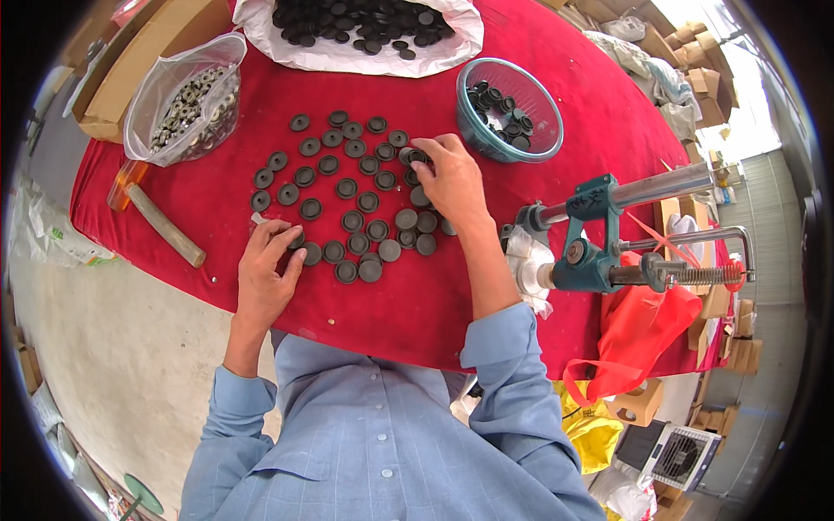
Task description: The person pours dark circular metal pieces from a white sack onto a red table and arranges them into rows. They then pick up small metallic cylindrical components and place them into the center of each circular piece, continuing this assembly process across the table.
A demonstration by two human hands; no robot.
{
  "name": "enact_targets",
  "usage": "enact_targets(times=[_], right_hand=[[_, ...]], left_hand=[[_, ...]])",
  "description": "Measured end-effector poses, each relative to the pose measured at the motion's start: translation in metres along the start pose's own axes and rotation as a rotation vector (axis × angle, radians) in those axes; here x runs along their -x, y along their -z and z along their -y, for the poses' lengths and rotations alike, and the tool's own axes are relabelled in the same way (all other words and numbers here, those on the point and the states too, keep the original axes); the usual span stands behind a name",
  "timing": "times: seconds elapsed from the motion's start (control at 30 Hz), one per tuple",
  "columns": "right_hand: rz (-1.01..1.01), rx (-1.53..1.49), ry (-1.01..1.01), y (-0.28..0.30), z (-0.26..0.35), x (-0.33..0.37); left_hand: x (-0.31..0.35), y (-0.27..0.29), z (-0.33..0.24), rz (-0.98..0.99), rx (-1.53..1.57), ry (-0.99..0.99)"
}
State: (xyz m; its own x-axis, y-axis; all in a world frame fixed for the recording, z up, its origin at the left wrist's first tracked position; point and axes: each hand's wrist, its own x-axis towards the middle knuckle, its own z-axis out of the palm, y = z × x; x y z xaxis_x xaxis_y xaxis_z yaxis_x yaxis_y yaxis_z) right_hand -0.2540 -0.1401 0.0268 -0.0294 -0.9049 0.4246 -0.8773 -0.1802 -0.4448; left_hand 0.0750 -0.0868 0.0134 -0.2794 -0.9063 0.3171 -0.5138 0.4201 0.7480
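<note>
Apparently, right hand (453, 179) pinches one black cap (419, 156); left hand (263, 271) curls beside more caps (313, 253), grip unclear. All lie on red cloth (391, 97); light fingertips would best spare neighbours.

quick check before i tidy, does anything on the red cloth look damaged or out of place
No clear damage. One mismatch: several black round caps near the right hand lie smooth side up, while most others spread on the cloth lie recessed side up.
</note>
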Motion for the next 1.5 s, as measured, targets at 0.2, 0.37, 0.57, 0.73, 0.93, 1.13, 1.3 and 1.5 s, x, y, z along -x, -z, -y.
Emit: enact_targets(times=[0.2, 0.37, 0.57, 0.73, 0.93, 1.13, 1.3, 1.5], right_hand=[[0.107, 0.089, -0.108, -0.003, -0.008, -0.002], [0.096, 0.024, -0.164, 0.0, -0.008, -0.005], [0.125, 0.222, -0.14, -0.02, 0.009, -0.022], [0.088, 0.064, -0.155, -0.021, 0.016, -0.027], [0.047, 0.094, 0.017, -0.026, 0.011, -0.015], [-0.08, 0.05, 0.059, -0.016, 0.011, -0.002], [0.114, 0.043, -0.185, 0.021, 0.017, 0.009], [0.298, 0.159, -0.173, 0.027, 0.026, 0.021]], left_hand=[[0.004, 0.0, 0.012, -0.022, -0.004, -0.031], [0.006, 0.0, 0.013, -0.024, 0.013, 0.0], [0.004, 0.001, 0.012, -0.001, -0.004, -0.024], [0.006, 0.0, 0.015, -0.033, 0.041, -0.012], [0.005, 0.004, 0.011, -0.059, 0.016, 0.021], [0.003, 0.003, 0.023, -0.161, -0.139, -0.102], [-0.001, 0.012, 0.025, -0.154, -0.068, 0.047], [-0.008, 0.012, 0.029, -0.233, -0.141, 0.11]])
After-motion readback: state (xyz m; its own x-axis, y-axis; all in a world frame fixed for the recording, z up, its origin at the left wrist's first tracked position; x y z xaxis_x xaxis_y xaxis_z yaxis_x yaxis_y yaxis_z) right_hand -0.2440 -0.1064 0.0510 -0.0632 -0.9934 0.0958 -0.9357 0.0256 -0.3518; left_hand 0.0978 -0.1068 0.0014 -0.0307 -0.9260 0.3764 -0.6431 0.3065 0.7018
